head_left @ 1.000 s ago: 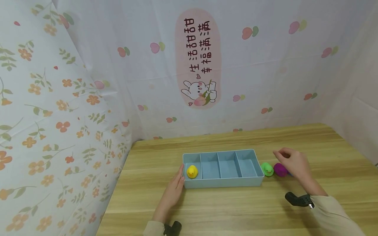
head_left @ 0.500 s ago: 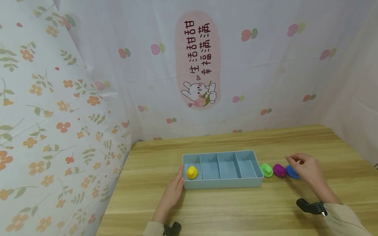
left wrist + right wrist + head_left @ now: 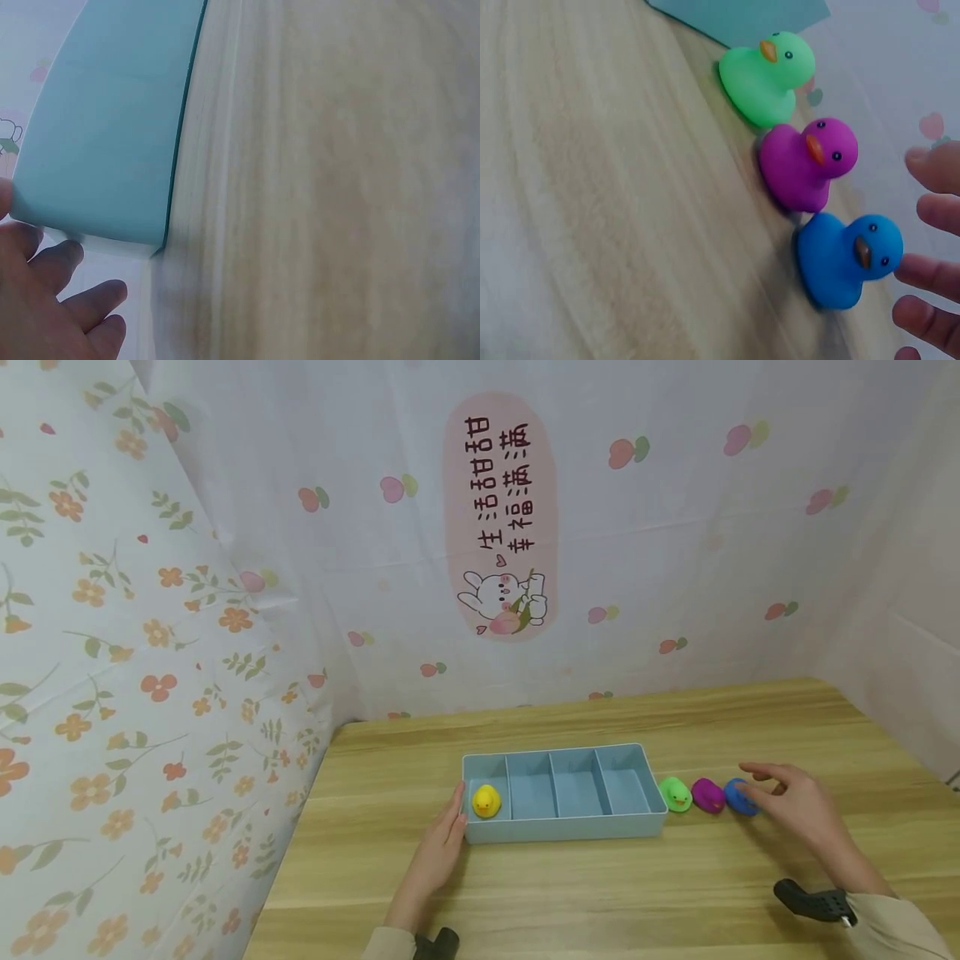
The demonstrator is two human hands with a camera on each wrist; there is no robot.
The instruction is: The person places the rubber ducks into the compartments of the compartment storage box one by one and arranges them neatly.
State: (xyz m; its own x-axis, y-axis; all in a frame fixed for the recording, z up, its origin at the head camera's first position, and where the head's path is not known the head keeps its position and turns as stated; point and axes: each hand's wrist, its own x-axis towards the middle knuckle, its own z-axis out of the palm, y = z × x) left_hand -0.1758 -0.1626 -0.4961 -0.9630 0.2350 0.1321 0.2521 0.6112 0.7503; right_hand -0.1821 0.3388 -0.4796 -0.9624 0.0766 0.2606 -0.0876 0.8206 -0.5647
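Observation:
My left hand rests against the left end of a light blue divided box. Its fingertips touch the box's end in the left wrist view, the thumb by the corner. A yellow rubber duck sits in the leftmost compartment. Right of the box stand a green rubber duck, a purple rubber duck and a blue rubber duck in a row. My right hand hovers at the blue duck with its fingers spread apart; contact is hard to tell.
The box has several compartments in a row. All of this stands on a wooden table. A patterned cloth hangs behind the table, and a flowered cloth hangs at the left.
My right hand has moved right and down from above the purple duck to the blue duck, and its fingers have spread. The left hand stays against the box.

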